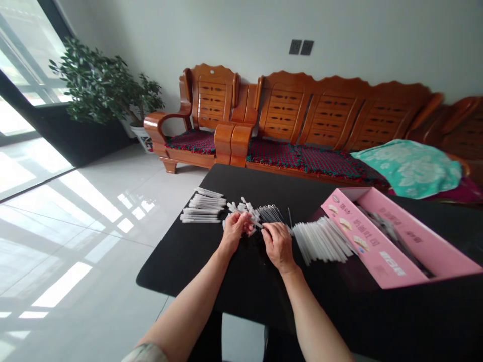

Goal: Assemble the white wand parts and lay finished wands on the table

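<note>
My left hand (233, 234) is closed, its fingers curled at the near edge of a loose heap of short white pen caps (247, 206). What it holds, if anything, is too small to make out. To its right, my right hand (278, 244) has thumb and fingertips pinched together; a small pale piece seems to show there, but its kind is unclear. Beyond the right hand lie thin dark-tipped pen refills (269, 213). White pen barrels (320, 240) are spread in a row to the right. Capped white pens (204, 206) lie stacked at the left.
A pink open box (377, 241) with dark contents stands on the right of the black table (234, 281). One dark refill (290, 217) lies apart. Behind are a wooden sofa (287, 108), a turquoise cloth (411, 168) and a potted plant (109, 85).
</note>
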`<state>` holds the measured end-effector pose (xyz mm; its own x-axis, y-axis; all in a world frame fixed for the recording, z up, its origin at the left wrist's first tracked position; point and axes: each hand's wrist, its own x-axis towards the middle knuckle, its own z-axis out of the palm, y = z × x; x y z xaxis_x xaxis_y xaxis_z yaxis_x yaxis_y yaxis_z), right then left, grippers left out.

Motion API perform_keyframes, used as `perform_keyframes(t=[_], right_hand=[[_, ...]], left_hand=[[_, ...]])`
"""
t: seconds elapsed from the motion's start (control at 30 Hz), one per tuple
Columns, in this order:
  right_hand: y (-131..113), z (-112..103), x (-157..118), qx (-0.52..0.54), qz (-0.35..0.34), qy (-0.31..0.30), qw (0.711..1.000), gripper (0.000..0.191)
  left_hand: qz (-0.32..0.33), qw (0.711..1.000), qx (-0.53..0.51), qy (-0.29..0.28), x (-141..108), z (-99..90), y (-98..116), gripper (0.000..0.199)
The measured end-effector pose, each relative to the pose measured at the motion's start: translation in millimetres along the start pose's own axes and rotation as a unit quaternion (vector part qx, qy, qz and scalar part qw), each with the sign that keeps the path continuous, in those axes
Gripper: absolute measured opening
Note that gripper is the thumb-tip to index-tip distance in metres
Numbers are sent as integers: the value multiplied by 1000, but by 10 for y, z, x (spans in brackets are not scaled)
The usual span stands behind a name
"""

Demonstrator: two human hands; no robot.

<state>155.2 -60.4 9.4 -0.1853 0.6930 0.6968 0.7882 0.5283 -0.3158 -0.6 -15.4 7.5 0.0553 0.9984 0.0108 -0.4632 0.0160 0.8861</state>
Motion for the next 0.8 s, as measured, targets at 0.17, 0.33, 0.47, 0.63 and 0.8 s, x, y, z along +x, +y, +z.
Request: perform_keyframes(t=[0.17,0.33,0.47,0.63,0.8], right_hand=[[17,13,-7,-12,-9,-14,1000,20],[9,37,-3,-20,-12,-17,1000,18],[-2,34,2,-10,-3,-8,1000,14],[4,17,2,-7,1,-14,1000,16],[-3,18,10,-2,-5,-19,1000,18]], left_hand=[[12,1000,10,-2,-8,-2,7,42],[27,999,32,16,-4,-1,-10,40],[30,999,37,25,-5,-2,-10,38],[35,999,32,26,-9,-4,6,37],[27,999,31,25,-4,-10,-1,37]])
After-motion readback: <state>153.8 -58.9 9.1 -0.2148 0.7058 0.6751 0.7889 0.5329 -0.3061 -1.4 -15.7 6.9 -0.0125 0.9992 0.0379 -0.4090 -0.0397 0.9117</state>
